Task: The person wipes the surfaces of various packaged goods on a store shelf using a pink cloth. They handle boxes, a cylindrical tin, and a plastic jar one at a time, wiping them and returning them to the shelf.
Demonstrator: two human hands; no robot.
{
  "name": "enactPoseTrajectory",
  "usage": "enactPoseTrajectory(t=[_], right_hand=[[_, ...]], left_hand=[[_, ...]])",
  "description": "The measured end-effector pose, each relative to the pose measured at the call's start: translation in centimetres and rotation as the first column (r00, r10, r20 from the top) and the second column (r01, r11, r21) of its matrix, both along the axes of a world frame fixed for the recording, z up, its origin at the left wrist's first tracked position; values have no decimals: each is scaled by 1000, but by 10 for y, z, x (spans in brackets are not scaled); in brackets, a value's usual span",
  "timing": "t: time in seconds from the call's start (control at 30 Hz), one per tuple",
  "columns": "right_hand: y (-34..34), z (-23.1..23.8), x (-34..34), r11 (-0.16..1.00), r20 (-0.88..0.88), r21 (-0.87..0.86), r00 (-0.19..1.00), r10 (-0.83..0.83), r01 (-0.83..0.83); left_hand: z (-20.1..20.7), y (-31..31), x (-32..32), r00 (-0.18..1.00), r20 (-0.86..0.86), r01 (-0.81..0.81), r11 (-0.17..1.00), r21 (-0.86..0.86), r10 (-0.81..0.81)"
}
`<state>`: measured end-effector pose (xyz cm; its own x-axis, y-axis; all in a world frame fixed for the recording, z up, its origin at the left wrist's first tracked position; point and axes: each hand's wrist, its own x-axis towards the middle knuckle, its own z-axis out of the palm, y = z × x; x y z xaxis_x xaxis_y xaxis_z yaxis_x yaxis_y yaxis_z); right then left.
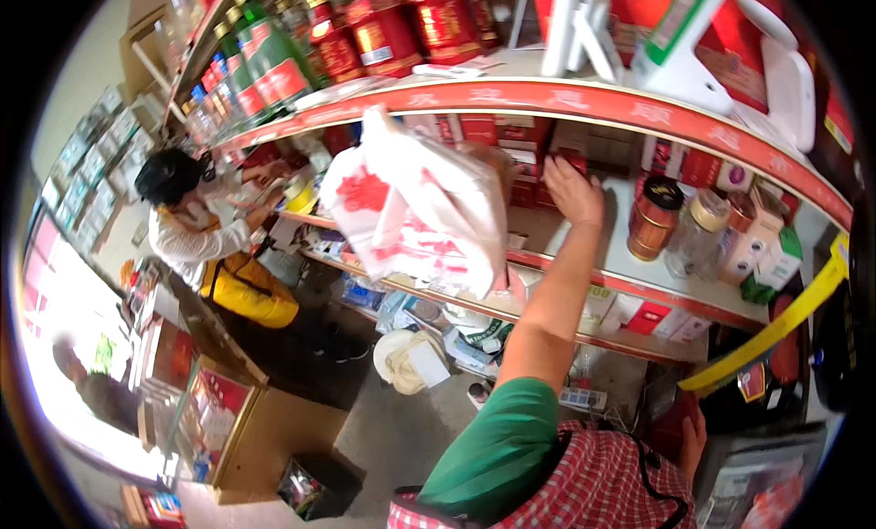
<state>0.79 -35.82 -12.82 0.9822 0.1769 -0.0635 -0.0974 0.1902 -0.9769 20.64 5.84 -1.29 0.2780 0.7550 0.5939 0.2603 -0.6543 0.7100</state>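
My left arm, in a green sleeve, reaches up to the middle shelf. My left hand [577, 195] is open, its fingers stretched out against a small red box [570, 157] at the front of the stacked red packs. At the lower right, close to my body, my right hand [693, 442] is partly hidden; its fingers lie along a dark red box [668, 426]. Left of my reaching hand, a white plastic bag [424, 214] with red print bulges over the shelf's front edge. To the right stand a brown jar with a black lid [654, 217] and a clear glass jar [698, 235].
Green bottles [269, 59] and red gift packages [379, 31] line the upper shelf, with a white device [693, 50] at its right. A yellow strip [776, 319] slants at the right. Another person [210, 232] works at the left, near a cardboard box [274, 438] and a dark bin [318, 485].
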Motion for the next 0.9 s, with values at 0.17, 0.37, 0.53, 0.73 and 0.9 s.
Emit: enactPoseTrajectory(t=[0.17,0.37,0.53,0.73,0.9], right_hand=[[5,-5,9,998,-26,2,998,57,-57],[-4,-16,14,996,-75,-86,997,16,-22],[-1,-13,11,998,-59,27,996,59,-58],[-3,-11,16,994,-49,22,993,108,-107],[4,-2,17,994,-71,-14,992,106,-107]], left_hand=[[5,6,7,997,-47,-76,982,-174,69],[9,13,16,994,-56,-103,965,-241,92],[13,19,18,993,-10,-115,943,-312,118],[4,19,11,948,310,-22,989,-144,66],[18,15,-7,907,420,55,987,-150,14]])
